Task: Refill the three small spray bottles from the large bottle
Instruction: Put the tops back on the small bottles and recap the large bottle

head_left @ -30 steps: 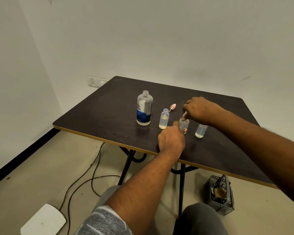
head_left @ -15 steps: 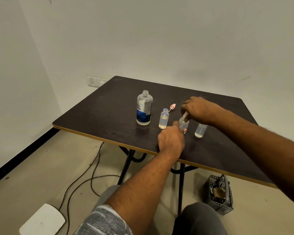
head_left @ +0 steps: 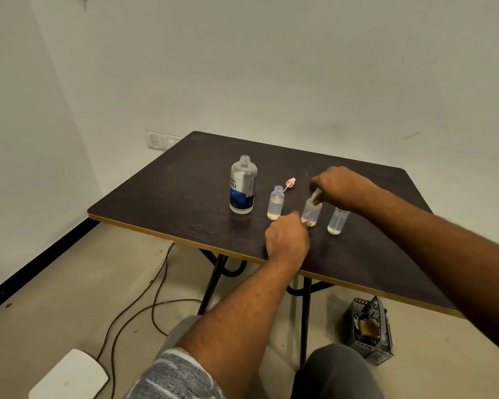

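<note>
**Middle bottle's spray top in hand**

The middle small bottle [head_left: 311, 212] stands on the dark table [head_left: 156, 197], near the front edge, and both hands are on it. The left hand [head_left: 287, 240] has come in from below, its fingers curled about the bottle's foot to steady it. The right hand [head_left: 340, 185] is above, fingertips pinching the white spray top [head_left: 316, 194], which sits tilted at the bottle's neck. From where I stand I cannot tell whether the top is going on or coming off; there is clear liquid in the bottle.

Just left of it stands the left small bottle [head_left: 275, 203], open at the neck and holding liquid, with its pink spray top [head_left: 290, 182] lying on the table just behind. The right small bottle [head_left: 337, 220] stands on the other side; its top is hidden under the right wrist. Farther left is the large bottle [head_left: 243, 184], upright and uncapped, apart from the hands.

I judge this the cap-handling step for the middle bottle. The next move calls for a firm hold at the base while the top is turned straight on its thread, since such a light bottle would tip easily.

On the floor are a dark basket [head_left: 369, 329] and loose cables [head_left: 156, 283].
</note>
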